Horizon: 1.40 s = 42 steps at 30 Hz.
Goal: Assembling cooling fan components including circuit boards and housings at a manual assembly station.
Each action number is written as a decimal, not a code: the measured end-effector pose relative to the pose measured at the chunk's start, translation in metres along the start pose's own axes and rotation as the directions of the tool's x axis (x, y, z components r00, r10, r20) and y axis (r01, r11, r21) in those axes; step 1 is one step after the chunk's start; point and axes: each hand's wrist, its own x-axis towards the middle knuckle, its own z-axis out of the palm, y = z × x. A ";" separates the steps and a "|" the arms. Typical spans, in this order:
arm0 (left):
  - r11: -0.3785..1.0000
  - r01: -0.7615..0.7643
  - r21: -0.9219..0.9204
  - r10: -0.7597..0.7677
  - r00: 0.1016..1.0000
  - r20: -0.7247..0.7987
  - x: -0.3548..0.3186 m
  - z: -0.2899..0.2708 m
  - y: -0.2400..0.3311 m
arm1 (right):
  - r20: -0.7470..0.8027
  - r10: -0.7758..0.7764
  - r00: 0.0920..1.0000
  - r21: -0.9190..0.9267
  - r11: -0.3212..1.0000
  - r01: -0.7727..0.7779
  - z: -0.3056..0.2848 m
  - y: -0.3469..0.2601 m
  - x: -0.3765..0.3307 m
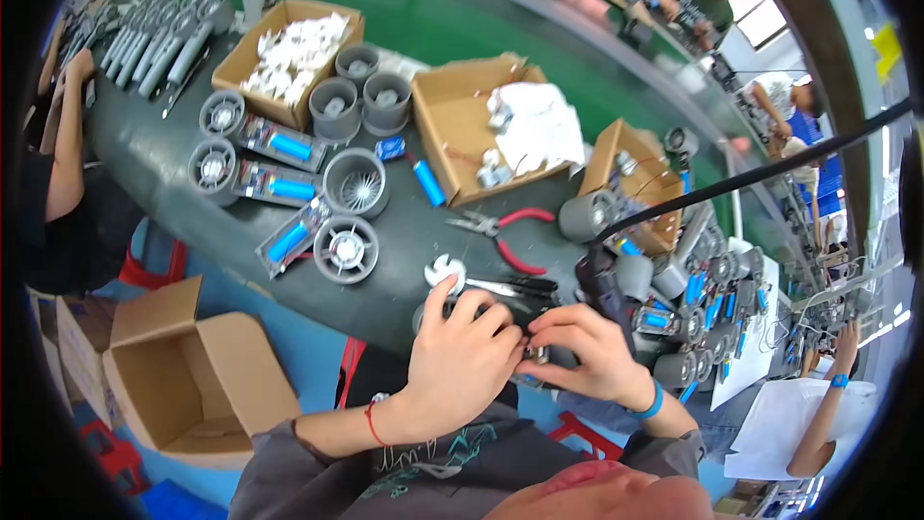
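Both hands pinched together on a small metallic part (535, 354) at the dark table's near edge (385, 313), my left hand (464, 351) curled over it, right hand (585, 354) gripping beside, red-handled pliers (510, 231) lying just beyond

One view only, from a fisheye camera on the person's head, looking steeply down and forward. The hands (520, 351) sit close, low at centre, with the chest below them. The dark surface (154, 140) curves away to the upper left; straight edges bow near the rim, and black corners frame the circle.
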 end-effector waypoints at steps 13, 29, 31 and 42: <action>0.978 -0.205 0.045 0.206 0.978 -0.030 0.000 -0.003 -0.001 | 0.229 0.111 0.967 0.183 0.971 -0.155 -0.018 -0.015 0.018; 0.978 -0.188 0.084 0.192 0.981 -0.037 0.007 -0.002 -0.009 | 0.372 0.255 0.893 0.051 0.955 -0.294 -0.062 -0.037 0.014; 0.978 -0.199 0.066 0.202 0.978 -0.046 0.005 -0.001 -0.014 | 0.524 0.153 0.838 0.194 0.936 -0.293 -0.098 -0.058 0.020; 0.976 -0.185 0.119 0.191 0.981 -0.045 0.003 -0.005 -0.006 | -0.809 -0.305 0.503 -0.298 0.950 0.097 -0.472 -0.032 0.244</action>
